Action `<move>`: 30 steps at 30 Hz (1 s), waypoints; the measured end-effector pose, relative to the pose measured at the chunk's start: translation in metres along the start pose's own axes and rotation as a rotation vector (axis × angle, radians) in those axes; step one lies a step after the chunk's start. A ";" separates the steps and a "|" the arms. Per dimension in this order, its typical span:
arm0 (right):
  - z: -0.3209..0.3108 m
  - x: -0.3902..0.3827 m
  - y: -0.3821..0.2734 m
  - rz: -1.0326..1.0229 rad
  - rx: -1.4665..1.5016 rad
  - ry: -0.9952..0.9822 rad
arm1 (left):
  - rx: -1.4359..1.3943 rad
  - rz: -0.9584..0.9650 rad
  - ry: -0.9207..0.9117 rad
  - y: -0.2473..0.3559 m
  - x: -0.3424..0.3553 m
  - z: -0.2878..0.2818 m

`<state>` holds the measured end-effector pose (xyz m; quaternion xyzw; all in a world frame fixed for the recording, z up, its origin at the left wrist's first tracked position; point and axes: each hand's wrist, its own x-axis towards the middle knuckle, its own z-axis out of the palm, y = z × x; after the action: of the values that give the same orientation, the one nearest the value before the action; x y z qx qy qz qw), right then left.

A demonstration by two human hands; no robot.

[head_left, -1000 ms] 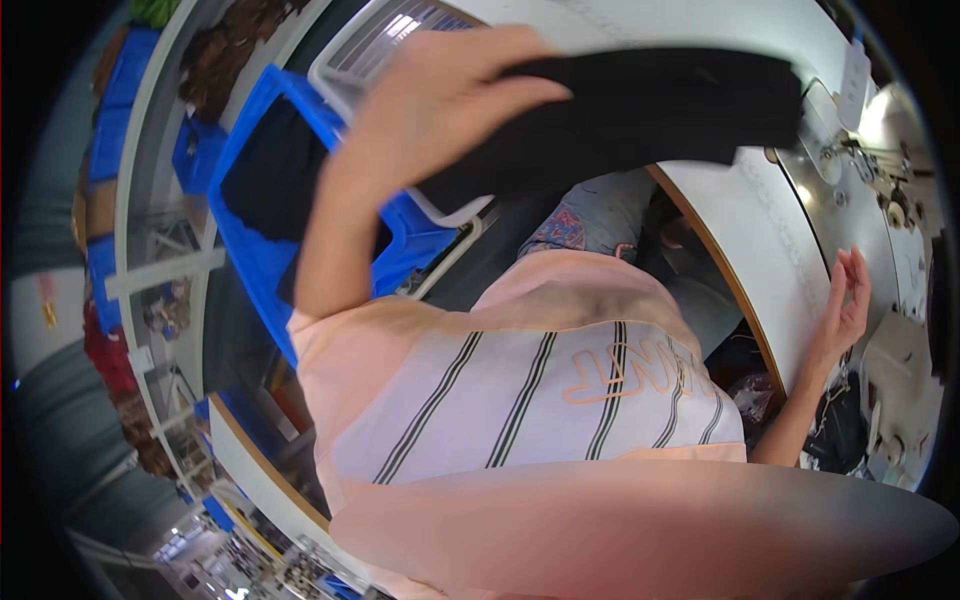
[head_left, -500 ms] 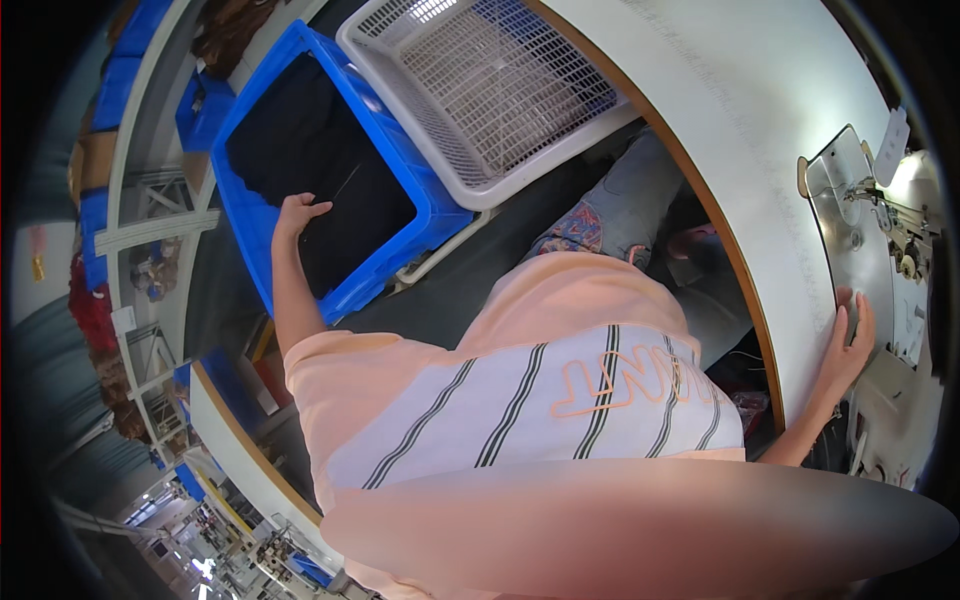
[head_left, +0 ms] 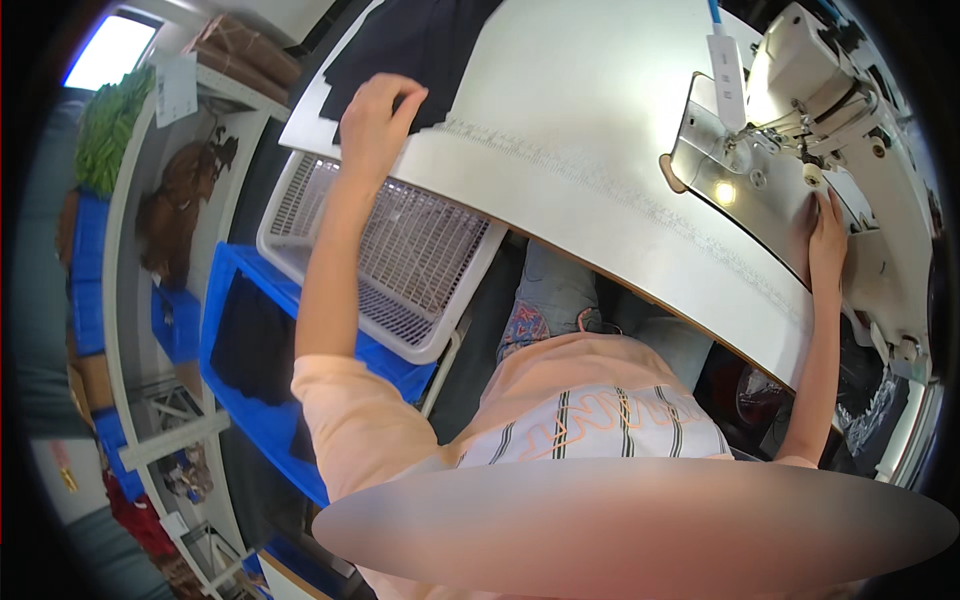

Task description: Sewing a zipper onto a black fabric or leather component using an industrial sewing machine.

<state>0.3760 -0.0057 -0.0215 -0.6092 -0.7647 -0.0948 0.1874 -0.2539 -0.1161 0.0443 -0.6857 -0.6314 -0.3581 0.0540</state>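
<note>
My left hand (head_left: pixel 372 125) is over a stack of black fabric pieces (head_left: pixel 440 50) at the far left of the white sewing table (head_left: pixel 560 120). Its fingers bend down toward the cloth and the thumb stands apart; the fingertips are partly hidden, and no piece is seen lifted. On the right, my right hand (head_left: pixel 828 240) lies at the edge of the sewing machine's metal plate (head_left: pixel 740 185), fingers stretched out just below the machine's needle area, holding nothing. The sewing machine (head_left: pixel 810 60) has its lamp lit.
Under the table's left edge stands a white plastic basket (head_left: pixel 420 240). Beside it, a blue bin (head_left: pixel 225 290) contains black fabric (head_left: pixel 255 340). Metal shelving (head_left: pixel 125 290) with blue boxes runs along the left. A white device (head_left: pixel 727 80) hangs on a blue cable near the machine.
My left hand has moved from above the black fabric in the blue bin up to the stack on the table. My view has swung toward the table; the right hand stays by the machine plate.
</note>
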 end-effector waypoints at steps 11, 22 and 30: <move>-0.014 0.008 -0.050 -0.266 -0.246 0.204 | -0.226 -0.420 -0.041 -0.118 0.096 0.019; -0.140 -0.154 -0.068 -0.058 0.033 0.093 | 0.476 0.486 -0.385 0.133 -0.031 0.072; -0.237 -0.230 0.207 0.660 -0.457 0.328 | 0.259 0.377 -0.243 0.150 0.018 0.138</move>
<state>0.6600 -0.2509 0.0851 -0.8238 -0.4484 -0.2922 0.1869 -0.0608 -0.0581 0.0099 -0.8164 -0.5351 -0.1729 0.1311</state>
